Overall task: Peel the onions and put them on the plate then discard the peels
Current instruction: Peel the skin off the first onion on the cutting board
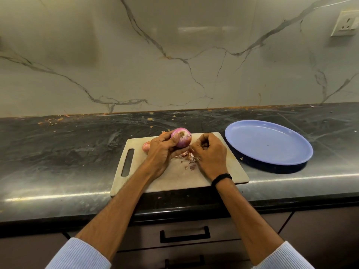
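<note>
My left hand [162, 150] grips a pink-purple onion [183, 138] above the pale cutting board [174, 181], thumb on its top. Just right of the onion, my right hand [210, 152] has its fingers curled, pinching bits of peel. Loose peels [189, 158] lie on the board between and below my hands. A second onion [146, 146] with its skin on sits on the board, mostly hidden behind my left hand. The blue plate [272, 158] stands to the right of the board with only a small scrap on it.
The board lies on a dark stone countertop [68, 152] with a marble wall behind. Small peel scraps dot the counter near the wall. A wall socket [344, 24] is at the upper right. Drawers with black handles [184, 234] sit below the counter edge.
</note>
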{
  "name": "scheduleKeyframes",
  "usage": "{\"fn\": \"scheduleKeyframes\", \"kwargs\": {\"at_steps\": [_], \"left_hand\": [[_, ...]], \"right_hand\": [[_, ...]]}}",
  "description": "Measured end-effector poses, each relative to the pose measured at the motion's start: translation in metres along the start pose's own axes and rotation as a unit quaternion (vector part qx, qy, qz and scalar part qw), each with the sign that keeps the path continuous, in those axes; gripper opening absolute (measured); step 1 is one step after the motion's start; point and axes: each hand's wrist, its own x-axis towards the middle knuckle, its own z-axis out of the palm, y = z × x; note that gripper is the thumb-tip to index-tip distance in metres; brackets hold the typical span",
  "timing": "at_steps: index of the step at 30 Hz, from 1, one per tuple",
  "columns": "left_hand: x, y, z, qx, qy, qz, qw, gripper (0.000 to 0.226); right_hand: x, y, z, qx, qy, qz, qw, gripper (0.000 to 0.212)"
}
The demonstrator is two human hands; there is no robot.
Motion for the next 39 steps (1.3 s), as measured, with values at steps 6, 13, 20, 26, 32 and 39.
{"fn": "scheduleKeyframes", "kwargs": {"at_steps": [6,13,20,26,32,39], "left_hand": [[-0.0007,0.0026,0.0023,-0.010,0.005,-0.008,1.000,0.032],[-0.0002,0.0009,0.0005,-0.002,0.012,0.024,1.000,0.047],[-0.0029,0.0028,0.0016,0.046,0.003,0.043,0.998,0.051],[-0.0024,0.0011,0.0012,0.039,-0.010,0.045,0.998,0.049],[-0.0042,0.0015,0.0030,0.038,-0.014,0.042,0.998,0.043],[-0.0061,0.0031,0.0043,0.023,0.002,0.009,1.000,0.044]], "right_hand": [[0.0007,-0.0004,0.0006,0.009,0.022,0.024,0.999,0.010],[-0.0015,-0.0006,0.0047,-0.015,0.001,-0.062,0.998,0.024],[-0.0010,0.0007,0.0052,-0.011,-0.033,-0.082,0.996,0.039],[-0.0002,0.0007,0.0023,0.004,-0.039,-0.078,0.996,0.027],[0.0000,0.0014,0.0032,0.005,-0.026,-0.052,0.998,0.015],[0.0013,0.0018,0.0006,0.007,0.017,0.025,1.000,0.012]]}}
